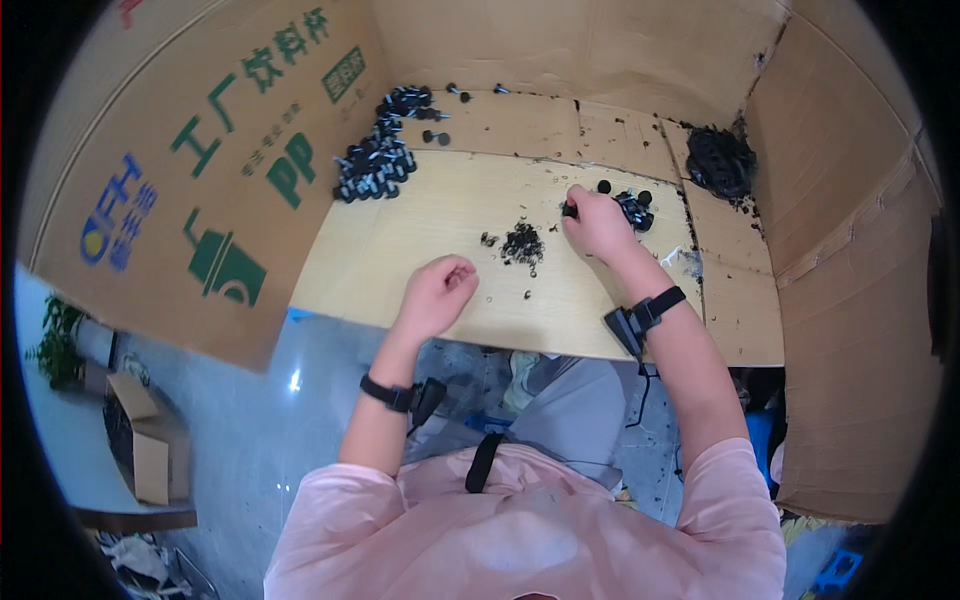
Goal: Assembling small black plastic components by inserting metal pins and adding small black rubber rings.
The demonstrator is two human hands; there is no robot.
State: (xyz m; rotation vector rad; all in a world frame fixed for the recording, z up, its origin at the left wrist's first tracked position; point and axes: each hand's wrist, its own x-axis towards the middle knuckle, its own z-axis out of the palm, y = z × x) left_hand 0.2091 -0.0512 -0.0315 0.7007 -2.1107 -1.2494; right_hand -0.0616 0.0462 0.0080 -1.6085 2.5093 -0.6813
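Note:
My right hand [600, 228] is closed over the right part of the tabletop, its fingertips pinching a black-headed bolt [569, 210]. Just beyond it lies a small cluster of black-headed bolts [636, 210] with shiny shanks. My left hand [438, 298] hovers by the table's front edge with its fingers curled in; whatever they may hold is hidden. Between the hands sits a pile of small black rings [522, 244], a few of them scattered loose around it. At the far left, many more black-headed bolts [375, 172] are heaped, mostly standing on their heads.
Cardboard walls [590, 50] enclose the pale tabletop [400, 235] at the left, back and right. In the back right corner is a tangled heap of black scraps [720, 162]. Black devices [628, 325] are strapped to both wrists, a cable hanging from the right one.

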